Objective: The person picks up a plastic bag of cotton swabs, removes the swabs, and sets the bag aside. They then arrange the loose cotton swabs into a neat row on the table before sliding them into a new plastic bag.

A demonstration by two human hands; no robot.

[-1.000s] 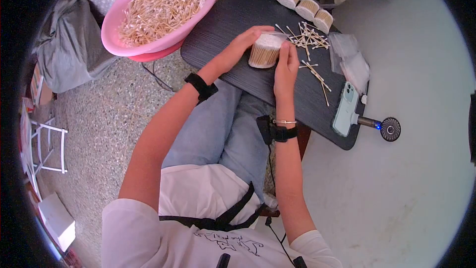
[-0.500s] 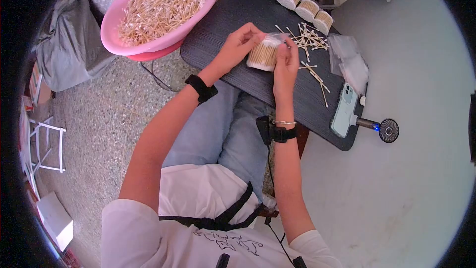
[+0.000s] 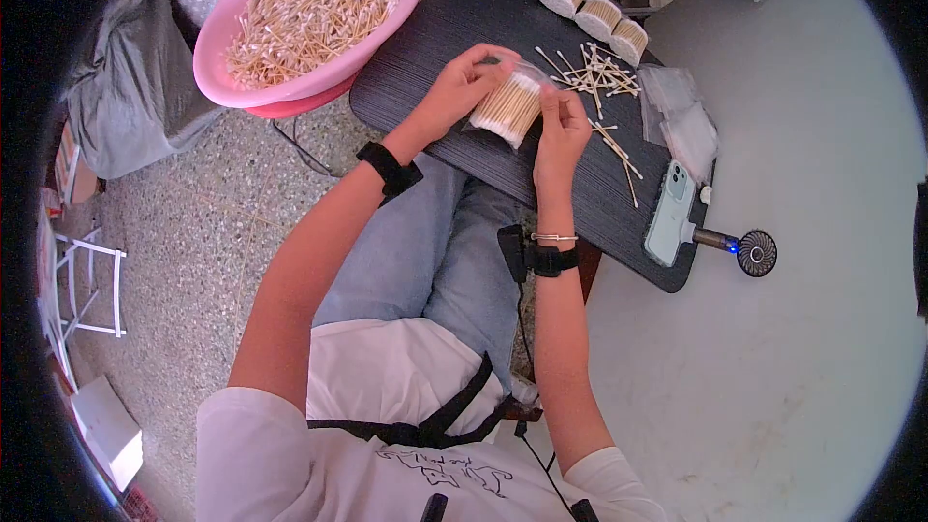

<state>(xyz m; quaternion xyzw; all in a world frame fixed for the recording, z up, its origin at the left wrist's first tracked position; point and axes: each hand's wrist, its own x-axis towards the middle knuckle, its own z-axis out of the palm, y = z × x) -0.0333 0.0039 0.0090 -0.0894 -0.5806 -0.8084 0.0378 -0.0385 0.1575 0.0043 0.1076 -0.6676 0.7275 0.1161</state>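
Observation:
A clear plastic bag of cotton swabs point(image 3: 508, 108) hangs between my hands over the dark table, tilted, with the wooden sticks lined up side by side and white tips at both ends. My left hand point(image 3: 471, 87) pinches the bag's upper left corner. On the other side, my right hand point(image 3: 562, 126) grips its upper right edge between thumb and fingers. Loose cotton swabs point(image 3: 601, 75) lie scattered just beyond my right hand, and a few more swabs point(image 3: 619, 150) lie closer to me.
A pink basin point(image 3: 215, 58) heaped with swabs stands left of the black table point(image 3: 416, 48). Three packed swab bundles point(image 3: 599, 17) line the far edge. Flat plastic bags point(image 3: 688, 130), a phone point(image 3: 669, 217) and a small fan point(image 3: 756, 253) are at the right.
The bag has tipped and flattened, its lower end swinging left, and more of its clear plastic shows. Both hands still hold its top; my right hand has shifted slightly right and down.

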